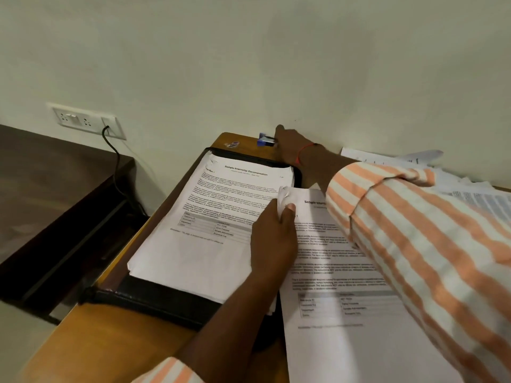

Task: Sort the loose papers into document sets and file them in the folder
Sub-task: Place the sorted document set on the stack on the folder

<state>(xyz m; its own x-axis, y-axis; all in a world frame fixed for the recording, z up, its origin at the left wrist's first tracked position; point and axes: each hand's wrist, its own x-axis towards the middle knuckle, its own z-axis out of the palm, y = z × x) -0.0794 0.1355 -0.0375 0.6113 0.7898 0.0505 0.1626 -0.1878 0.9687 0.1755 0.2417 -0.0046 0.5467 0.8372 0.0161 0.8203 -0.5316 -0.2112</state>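
Note:
A black folder lies open on the wooden desk with a stack of printed sheets headed "Sample Internship Documentation" on it. To its right lies a second set of papers. My left hand pinches the curled top-left corner of that second set. My right hand reaches across to the back of the desk and touches a small blue stapler by the wall; whether its fingers have closed on the stapler cannot be told.
More loose papers are heaped at the back right against the wall. A small wrapper or clip lies beside the stapler. A dark table stands to the left, below a wall socket with a black cable.

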